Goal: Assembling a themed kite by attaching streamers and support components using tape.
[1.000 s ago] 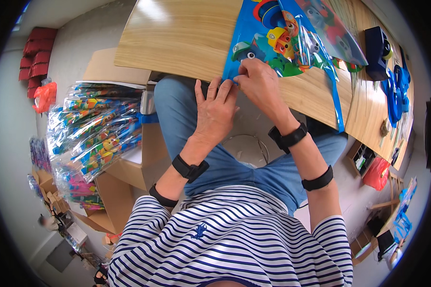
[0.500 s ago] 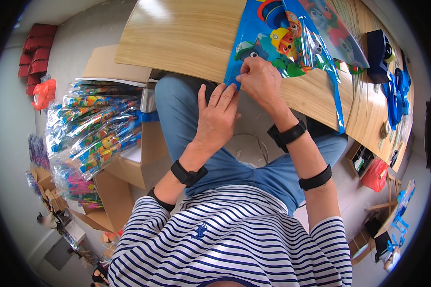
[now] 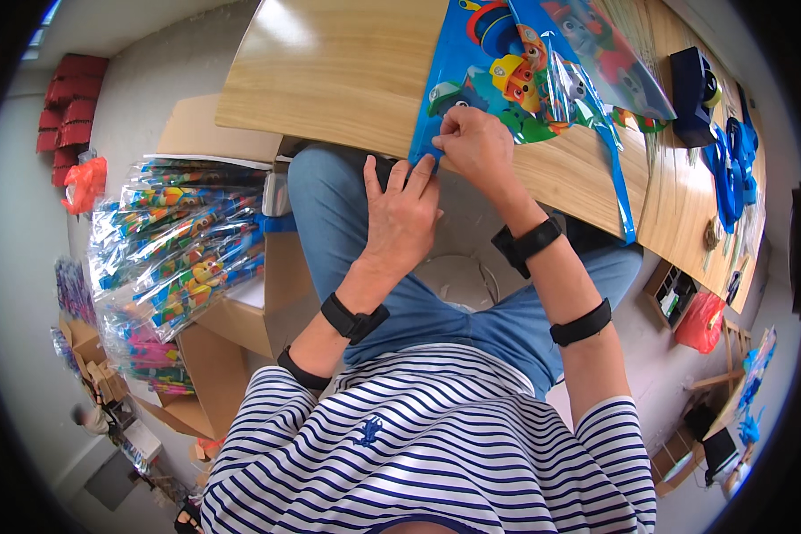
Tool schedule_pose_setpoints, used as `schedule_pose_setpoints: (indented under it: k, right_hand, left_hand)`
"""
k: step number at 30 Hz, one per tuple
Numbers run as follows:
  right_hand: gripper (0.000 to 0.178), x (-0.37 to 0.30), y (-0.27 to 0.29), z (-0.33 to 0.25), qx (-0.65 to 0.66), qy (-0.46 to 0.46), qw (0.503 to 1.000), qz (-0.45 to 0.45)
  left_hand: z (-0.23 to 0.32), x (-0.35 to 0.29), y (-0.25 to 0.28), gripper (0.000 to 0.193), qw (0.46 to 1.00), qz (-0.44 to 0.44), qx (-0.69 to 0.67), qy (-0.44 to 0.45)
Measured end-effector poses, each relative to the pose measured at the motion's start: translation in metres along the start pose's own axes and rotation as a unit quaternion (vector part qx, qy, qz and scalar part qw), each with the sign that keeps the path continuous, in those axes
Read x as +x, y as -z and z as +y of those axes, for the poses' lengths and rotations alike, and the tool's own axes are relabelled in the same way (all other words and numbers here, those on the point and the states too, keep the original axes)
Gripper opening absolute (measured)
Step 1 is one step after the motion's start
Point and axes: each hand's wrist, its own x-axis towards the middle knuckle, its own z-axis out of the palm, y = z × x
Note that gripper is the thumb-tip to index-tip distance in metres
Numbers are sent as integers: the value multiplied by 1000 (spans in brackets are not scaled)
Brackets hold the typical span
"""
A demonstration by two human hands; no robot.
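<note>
A blue plastic kite [image 3: 429,116] printed with cartoon dogs lies partly folded on the wooden table. Its narrow corner reaches the table's near edge, and a long blue strip [image 3: 626,200] trails from its right side. At that corner, the fingertips of my left hand [image 3: 399,214] rest on the blue plastic, fingers stretched and somewhat spread. Just above them my right hand [image 3: 481,151] is closed in a pinch against the kite's left edge. What sits between its thumb and finger is too small to make out.
On my left, an open cardboard box [image 3: 218,356] holds several clear-wrapped printed packs [image 3: 182,240]. A dark blue tape dispenser [image 3: 692,98], blue ribbon loops [image 3: 730,169] and thin rods [image 3: 676,191] occupy the table's right side. A red bag [image 3: 701,320] sits below.
Both hands stay at the kite's corner, the right still pinching. The kite and table appear shifted slightly left in the picture.
</note>
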Motion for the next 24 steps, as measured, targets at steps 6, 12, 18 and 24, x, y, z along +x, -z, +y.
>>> schedule_pose_setpoints:
  k: [6, 12, 18, 24]
  right_hand:
    - [14, -2, 58, 42, 301, -100, 947, 51]
    - [17, -38, 174, 142, 182, -184, 931, 256]
    - [18, -55, 156, 101, 158, -97, 968, 167]
    - [18, -10, 52, 24, 96, 33, 995, 22]
  left_hand:
    - [11, 13, 3, 51, 1000, -11, 10, -13]
    - [1, 1, -4, 65, 999, -16, 38, -7]
    - [5, 0, -4, 66, 998, -13, 62, -2]
    - [9, 3, -11, 68, 999, -13, 46, 11]
